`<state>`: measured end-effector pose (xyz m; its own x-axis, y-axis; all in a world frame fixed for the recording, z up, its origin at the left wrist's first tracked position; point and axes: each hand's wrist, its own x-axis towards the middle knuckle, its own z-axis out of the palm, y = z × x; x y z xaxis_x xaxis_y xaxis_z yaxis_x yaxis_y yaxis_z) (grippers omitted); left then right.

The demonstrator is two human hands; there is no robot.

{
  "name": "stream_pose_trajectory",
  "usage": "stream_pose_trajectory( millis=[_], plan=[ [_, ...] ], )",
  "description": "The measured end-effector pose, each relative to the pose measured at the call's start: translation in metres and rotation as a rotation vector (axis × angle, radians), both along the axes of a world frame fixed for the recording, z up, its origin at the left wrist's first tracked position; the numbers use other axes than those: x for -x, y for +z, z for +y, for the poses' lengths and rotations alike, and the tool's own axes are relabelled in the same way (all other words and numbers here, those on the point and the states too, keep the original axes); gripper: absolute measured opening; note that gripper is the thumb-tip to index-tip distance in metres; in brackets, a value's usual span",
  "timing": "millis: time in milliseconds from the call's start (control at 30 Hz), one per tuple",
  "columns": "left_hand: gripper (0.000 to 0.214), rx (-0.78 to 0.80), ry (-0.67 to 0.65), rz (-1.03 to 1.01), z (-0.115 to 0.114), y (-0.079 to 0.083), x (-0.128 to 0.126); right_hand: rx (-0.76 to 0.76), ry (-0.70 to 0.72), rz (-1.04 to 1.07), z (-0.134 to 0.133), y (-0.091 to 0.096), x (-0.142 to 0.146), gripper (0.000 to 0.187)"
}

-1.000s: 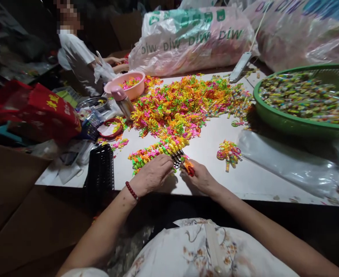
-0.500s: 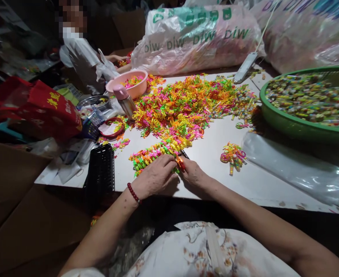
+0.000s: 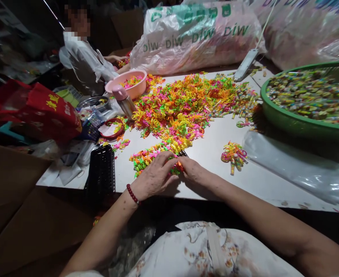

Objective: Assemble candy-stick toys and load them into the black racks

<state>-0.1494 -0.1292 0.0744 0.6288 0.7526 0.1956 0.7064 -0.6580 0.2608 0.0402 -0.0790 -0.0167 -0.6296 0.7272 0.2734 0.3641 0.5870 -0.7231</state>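
Rows of small bright plastic pieces (image 3: 146,158) in green, yellow, orange and pink stand close together near the table's front edge. They are set on a black rack (image 3: 182,153), of which only the right end shows. My left hand (image 3: 157,171), with a red bead bracelet at the wrist, is curled over the right part of the rows, fingers closed on pieces there. Against it, my right hand (image 3: 193,170) pinches a small red-orange plastic piece (image 3: 179,166) at the rack's right end. The fingertips of both hands are partly hidden.
A large heap of loose plastic pieces (image 3: 175,104) lies beyond the rack. A small cluster (image 3: 234,156) and a clear plastic bag (image 3: 290,165) lie right, below a green basket (image 3: 302,111). Black racks (image 3: 100,167), a flask (image 3: 124,100) and a pink basin (image 3: 139,86) stand left. Another person (image 3: 83,57) works behind.
My right fingers have closed in toward my left hand at the rack's right end, and the red-orange piece now sits lower between them. The rows have stayed in place.
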Motion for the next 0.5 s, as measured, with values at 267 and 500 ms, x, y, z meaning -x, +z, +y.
stream_pose_trajectory(
  millis=[267,500],
  plan=[
    [0.060,-0.049,-0.014,0.152,0.002,-0.002,-0.006,-0.053,0.027,0.107,0.000,-0.002,-0.002,0.017],
    [0.055,-0.174,-0.003,0.151,0.000,-0.013,-0.006,-0.064,-0.012,0.030,-0.005,0.005,-0.005,0.014]
  ],
)
